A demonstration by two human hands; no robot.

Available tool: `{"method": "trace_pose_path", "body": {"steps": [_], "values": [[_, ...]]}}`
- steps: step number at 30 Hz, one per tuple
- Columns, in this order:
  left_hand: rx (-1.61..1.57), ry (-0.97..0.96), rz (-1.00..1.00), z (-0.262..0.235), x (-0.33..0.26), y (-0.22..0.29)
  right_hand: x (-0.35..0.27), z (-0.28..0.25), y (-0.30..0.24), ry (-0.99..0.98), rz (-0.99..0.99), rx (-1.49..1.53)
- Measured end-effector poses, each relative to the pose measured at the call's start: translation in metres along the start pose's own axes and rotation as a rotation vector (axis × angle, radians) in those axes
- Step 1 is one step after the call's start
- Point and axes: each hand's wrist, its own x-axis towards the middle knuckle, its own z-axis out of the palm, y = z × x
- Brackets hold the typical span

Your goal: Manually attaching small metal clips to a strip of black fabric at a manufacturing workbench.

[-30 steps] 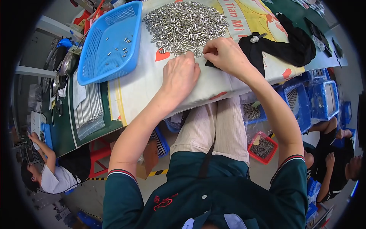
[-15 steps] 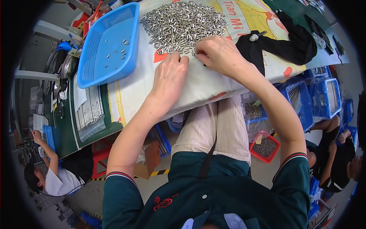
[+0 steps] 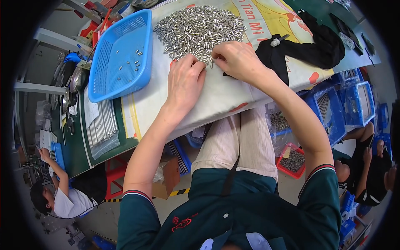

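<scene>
A wide heap of small silvery metal pins (image 3: 200,31) covers the far middle of the cloth-covered table (image 3: 166,118). At the heap's near edge rests my left hand (image 3: 186,81), its fingers curled down with the tips pinched together over the pins. My right hand (image 3: 237,60) is beside it to the right, thumb and forefinger closed at the pile's edge. Whatever lies between the fingertips of either hand is too small or hidden to make out. Left of the heap stands a blue perforated plastic basket (image 3: 102,85) with several loose pins scattered on its bottom.
Black cloth (image 3: 321,56) lies right of my right hand. Bagged metal rods (image 3: 102,125) sit left on the green tabletop. Below the table's right side are blue crates (image 3: 325,110) and a red bin (image 3: 291,160) of small parts. Other people work at far left and right.
My left hand's fingers have shifted slightly at the heap's edge. My right hand stays near the same spot. The whole view has tilted a little, so the basket appears lower.
</scene>
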Motion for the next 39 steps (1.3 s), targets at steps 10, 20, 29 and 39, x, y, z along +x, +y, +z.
{"method": "trace_pose_path", "body": {"steps": [10, 20, 29, 39], "values": [[-0.024, -0.058, 0.088, 0.013, 0.016, -0.002, -0.007, 0.003, 0.008, 0.131, -0.069, -0.058], [-0.017, -0.123, 0.263, 0.01, 0.024, -0.002, -0.022, -0.048, 0.048, 0.24, 0.181, -0.234], [-0.294, -0.137, 0.178, 0.027, 0.026, 0.043, -0.048, -0.063, 0.098, 0.113, 0.174, -0.333], [-0.393, -0.129, -0.057, 0.061, 0.041, 0.065, -0.045, -0.091, 0.1, 0.893, -0.045, 1.209]]}}
